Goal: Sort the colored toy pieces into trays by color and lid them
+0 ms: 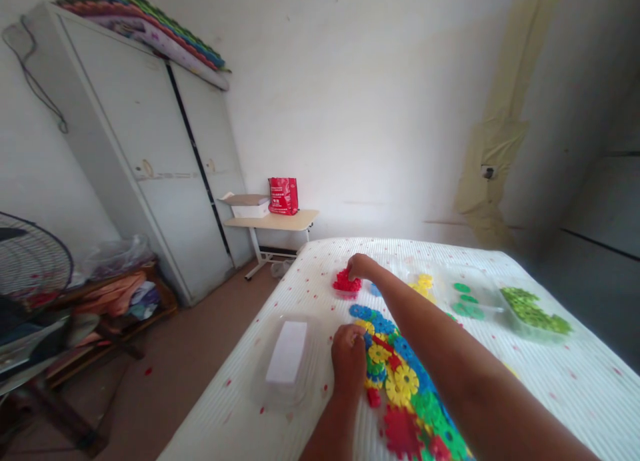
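My right hand (361,266) reaches to the far side of the table, its fingertips bent down onto red plastic pieces (345,282) heaped in a small clear tub. Its fingers are closed; whatever is between them is hidden. Nearer to me, my left hand (349,354) is curled at the left edge of a loose pile of toothed plastic discs. Among these are a yellow disc (406,380), a blue disc (383,324) and a large red piece (401,432). The left fingertips are pinched together, and I cannot make out what they hold. My right forearm covers part of the pile.
A clear tray (311,381) with a white card lies left of my left hand. Yellow pieces (424,284), a tub with green discs (467,298) and a tub of light green pieces (535,311) stand to the right. A small desk (280,220) stands behind.
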Available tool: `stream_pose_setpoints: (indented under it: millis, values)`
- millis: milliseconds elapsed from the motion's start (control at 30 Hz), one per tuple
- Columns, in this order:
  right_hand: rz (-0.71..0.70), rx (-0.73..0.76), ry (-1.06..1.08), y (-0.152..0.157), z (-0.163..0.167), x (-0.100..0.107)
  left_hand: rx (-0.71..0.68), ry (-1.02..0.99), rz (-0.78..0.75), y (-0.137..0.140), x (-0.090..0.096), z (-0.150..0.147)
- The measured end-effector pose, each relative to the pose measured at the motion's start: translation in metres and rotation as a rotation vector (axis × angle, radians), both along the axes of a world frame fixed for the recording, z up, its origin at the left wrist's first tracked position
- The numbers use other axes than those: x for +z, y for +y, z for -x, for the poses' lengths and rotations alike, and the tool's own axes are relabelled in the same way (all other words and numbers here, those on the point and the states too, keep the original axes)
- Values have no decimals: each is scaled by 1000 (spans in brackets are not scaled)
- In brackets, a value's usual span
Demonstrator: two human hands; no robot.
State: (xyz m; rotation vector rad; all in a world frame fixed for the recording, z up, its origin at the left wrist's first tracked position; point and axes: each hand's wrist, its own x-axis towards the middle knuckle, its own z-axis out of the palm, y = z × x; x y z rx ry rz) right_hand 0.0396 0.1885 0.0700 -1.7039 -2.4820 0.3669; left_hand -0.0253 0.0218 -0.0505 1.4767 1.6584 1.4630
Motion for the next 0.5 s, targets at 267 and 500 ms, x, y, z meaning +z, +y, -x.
stream_pose_setpoints:
  millis: [267, 500]
  values:
    - [-228, -16, 48, -22, -42, 18, 7, 5, 20, -1, 3, 0]
    - [-268, -115, 41, -78, -157, 18, -10, 13, -5, 0, 4, 1]
